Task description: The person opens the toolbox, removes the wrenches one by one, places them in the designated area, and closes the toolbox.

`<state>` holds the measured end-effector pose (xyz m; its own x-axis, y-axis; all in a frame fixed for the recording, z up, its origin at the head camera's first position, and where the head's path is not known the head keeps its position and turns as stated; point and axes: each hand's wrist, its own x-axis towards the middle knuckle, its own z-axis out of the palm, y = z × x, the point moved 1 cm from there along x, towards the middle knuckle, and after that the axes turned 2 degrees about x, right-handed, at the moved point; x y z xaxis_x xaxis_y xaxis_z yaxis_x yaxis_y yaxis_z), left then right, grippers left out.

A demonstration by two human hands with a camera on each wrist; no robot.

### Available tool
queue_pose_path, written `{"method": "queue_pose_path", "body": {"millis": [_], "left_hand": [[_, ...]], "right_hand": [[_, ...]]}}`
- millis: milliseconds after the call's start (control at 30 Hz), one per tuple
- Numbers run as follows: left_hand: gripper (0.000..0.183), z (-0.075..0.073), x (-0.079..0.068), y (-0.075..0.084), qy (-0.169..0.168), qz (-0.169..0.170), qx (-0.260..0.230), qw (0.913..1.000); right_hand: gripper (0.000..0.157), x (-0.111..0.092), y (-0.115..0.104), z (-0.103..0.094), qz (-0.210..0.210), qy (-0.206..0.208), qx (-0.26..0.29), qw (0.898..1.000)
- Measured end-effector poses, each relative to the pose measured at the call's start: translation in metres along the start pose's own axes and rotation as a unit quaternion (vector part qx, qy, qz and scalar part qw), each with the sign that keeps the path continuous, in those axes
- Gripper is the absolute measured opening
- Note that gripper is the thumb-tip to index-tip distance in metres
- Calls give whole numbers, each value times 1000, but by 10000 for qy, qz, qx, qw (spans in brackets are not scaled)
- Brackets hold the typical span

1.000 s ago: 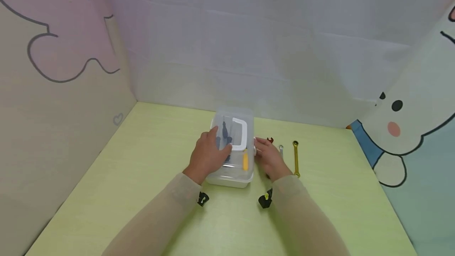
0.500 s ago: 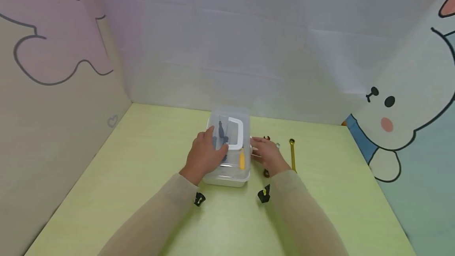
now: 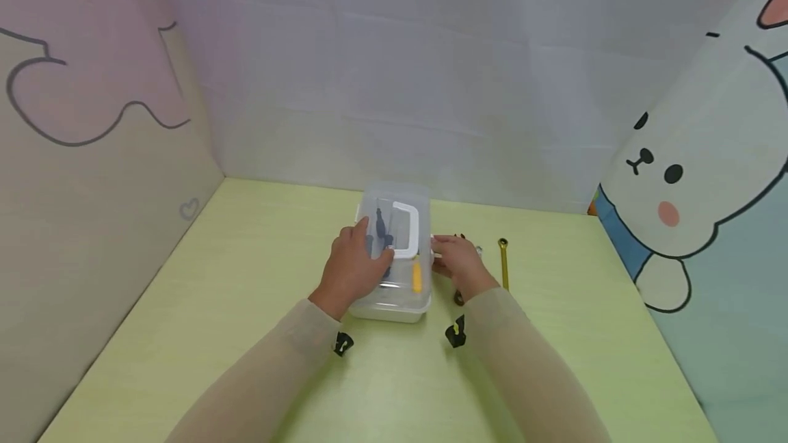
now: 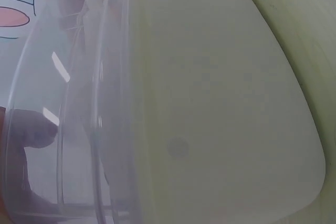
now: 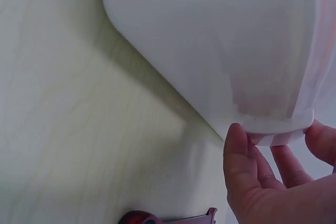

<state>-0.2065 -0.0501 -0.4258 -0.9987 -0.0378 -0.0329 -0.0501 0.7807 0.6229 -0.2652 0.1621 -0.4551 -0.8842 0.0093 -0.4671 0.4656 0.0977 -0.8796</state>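
Note:
A storage box with a white base [image 3: 388, 315] and a clear lid [image 3: 394, 191] stands on the table. My left hand [image 3: 351, 269] rests on the left part of the lid, fingers spread and relaxed. Beside the box's right wall, my right hand [image 3: 462, 265] pinches a white latch [image 5: 273, 125] between thumb and fingers, as the right wrist view shows. On the lid lies a white handle [image 3: 414, 230]. Through the clear plastic appear a yellow piece [image 3: 417, 275] and a dark, screwdriver-shaped tool [image 3: 380, 224]. The left wrist view looks along the white base wall.
Right of the box lie a gold wrench [image 3: 504, 262] and a silver tool [image 3: 479, 250], mostly hidden by my right hand. A dark red tool [image 5: 139, 217] shows low in the right wrist view. Walls border the table [image 3: 277, 210] at the back and sides.
The head view has shifted slightly, so everything sits a little further left. My left hand stays on the lid; the fingers of my right hand have drawn closer together at the latch.

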Motion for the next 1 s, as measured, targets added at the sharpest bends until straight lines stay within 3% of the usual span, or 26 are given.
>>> {"method": "queue_pose_path", "body": {"millis": [267, 567, 833, 1000], "left_hand": [[85, -2, -1, 2, -66, -36, 1, 10000], [86, -3, -2, 1, -96, -106, -53, 9999], [86, -5, -2, -3, -140, -45, -85, 9999], [86, -12, 0, -5, -492, 51, -104, 9987]], "right_hand": [[40, 6, 1, 1, 299, -148, 385, 9987], [44, 5, 10, 2, 68, -96, 349, 9993], [42, -1, 14, 8, -481, -7, -41, 9988], [45, -3, 14, 5, -765, -200, -750, 9940]]}}
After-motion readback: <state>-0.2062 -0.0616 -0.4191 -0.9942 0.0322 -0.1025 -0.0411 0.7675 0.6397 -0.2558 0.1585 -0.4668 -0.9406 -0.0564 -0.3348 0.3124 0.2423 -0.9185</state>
